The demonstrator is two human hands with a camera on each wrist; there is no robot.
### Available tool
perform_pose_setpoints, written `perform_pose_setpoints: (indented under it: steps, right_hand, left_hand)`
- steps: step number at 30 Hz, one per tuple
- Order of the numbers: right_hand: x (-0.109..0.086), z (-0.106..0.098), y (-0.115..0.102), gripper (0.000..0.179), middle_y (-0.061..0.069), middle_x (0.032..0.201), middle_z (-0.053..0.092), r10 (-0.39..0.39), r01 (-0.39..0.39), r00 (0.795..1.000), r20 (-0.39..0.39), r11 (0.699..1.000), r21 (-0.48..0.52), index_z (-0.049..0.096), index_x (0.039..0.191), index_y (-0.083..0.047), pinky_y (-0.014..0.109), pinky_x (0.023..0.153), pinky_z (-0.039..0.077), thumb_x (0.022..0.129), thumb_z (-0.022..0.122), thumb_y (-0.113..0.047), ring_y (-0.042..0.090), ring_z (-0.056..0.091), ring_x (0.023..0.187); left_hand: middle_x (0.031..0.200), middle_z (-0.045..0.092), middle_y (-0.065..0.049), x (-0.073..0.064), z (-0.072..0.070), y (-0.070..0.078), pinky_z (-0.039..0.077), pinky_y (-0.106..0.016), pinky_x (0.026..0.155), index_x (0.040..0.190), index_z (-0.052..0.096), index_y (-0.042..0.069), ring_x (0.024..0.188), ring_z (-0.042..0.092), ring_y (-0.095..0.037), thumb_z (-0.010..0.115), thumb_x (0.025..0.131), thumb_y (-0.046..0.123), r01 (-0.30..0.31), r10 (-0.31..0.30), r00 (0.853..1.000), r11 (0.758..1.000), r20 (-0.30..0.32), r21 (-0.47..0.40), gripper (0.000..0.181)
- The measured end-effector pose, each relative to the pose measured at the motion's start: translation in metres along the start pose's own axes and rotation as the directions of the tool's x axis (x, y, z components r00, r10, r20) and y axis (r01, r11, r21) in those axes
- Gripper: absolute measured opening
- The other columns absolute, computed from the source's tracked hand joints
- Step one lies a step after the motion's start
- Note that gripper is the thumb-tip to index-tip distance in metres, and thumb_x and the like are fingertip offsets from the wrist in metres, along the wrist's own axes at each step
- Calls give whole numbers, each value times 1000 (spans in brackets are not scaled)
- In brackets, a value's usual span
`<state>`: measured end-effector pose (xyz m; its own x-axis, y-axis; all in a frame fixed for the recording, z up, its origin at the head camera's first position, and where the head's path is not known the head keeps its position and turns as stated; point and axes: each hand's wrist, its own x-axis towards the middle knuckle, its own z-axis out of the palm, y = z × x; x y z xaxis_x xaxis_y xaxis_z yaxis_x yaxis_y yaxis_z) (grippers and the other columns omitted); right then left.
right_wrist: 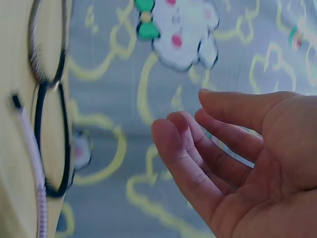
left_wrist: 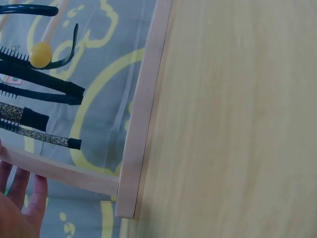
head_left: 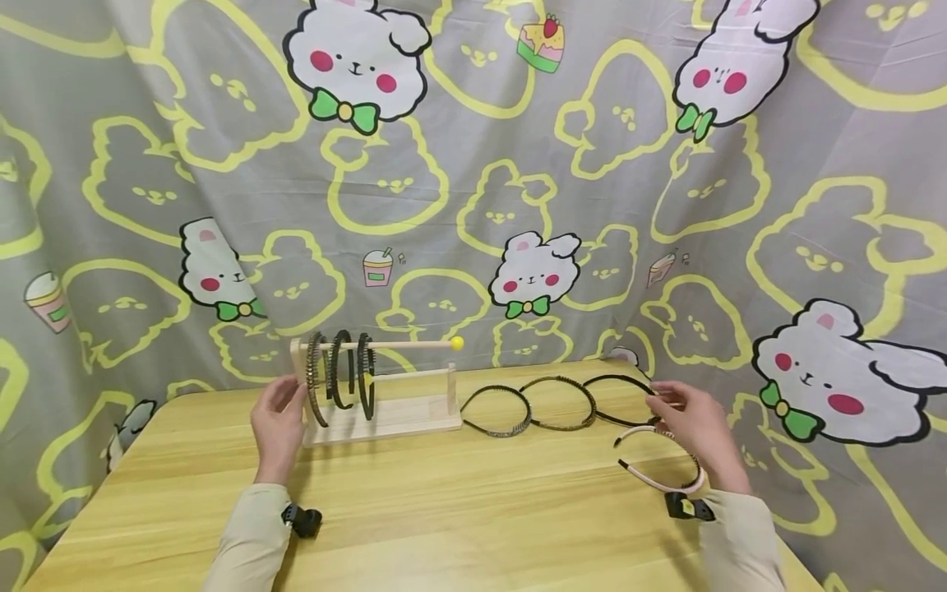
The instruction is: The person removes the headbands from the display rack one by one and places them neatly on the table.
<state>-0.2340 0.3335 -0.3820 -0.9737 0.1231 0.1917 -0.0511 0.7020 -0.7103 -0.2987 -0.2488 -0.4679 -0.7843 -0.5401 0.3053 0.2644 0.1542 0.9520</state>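
The left hand (head_left: 279, 419) is at the left upright (left_wrist: 64, 176) of the wooden stand (head_left: 407, 417); whether it grips or only touches cannot be told. 3 headbands (head_left: 335, 370) hang on the upper rod (head_left: 414, 344). The right hand (head_left: 695, 419) is partly open, holds nothing, and is beside the black headband (head_left: 617, 377), rightmost of 3 in a row on the tabletop (head_left: 473, 510). The pale pink headband (head_left: 651, 480) lies nearer the person.

Room across the near tabletop (head_left: 459, 526) — rack (head_left: 414, 415) and headbands (head_left: 362, 370) obstruct behind.
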Motion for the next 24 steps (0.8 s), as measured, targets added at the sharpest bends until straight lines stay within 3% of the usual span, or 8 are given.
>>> perform_pose_setpoints:
  steps: [7,14,19,24]
  right_hand:
    - [10,22,-43,39,16,112,67,-116,116,993,-14,993,-3,56,133,-9,28,68,60,98,60,-26,22,70,86]
    - [18,51,-90,41,13,113,69,-176,177,984,-20,984,15,58,131,-12,31,69,60,98,60,-35,25,69,91]
    - [17,74,-125,39,12,111,69,-218,219,976,-17,970,105,59,130,-13,32,72,60,97,61,-34,23,69,90]
    - [17,99,-157,33,5,106,71,-270,271,962,-24,957,102,64,124,-18,39,78,58,96,63,-35,21,69,92]
  left_hand:
    - [102,67,14,-8,0,19,47,-6,78,117,63,-1,97,58,2,67,93,12,-18,18,1000,1000,16,-10,28]
    - [101,66,18,0,2,1,47,-6,78,117,64,5,98,58,3,69,92,18,-23,23,1000,1000,1,-21,28]
    - [101,65,18,0,2,1,48,-6,78,118,64,6,98,58,2,68,92,19,-18,18,1000,1000,-2,-8,29]
    - [101,64,18,-2,1,5,48,-6,78,119,63,4,98,58,3,68,93,17,5,-5,1000,1000,12,-17,30]
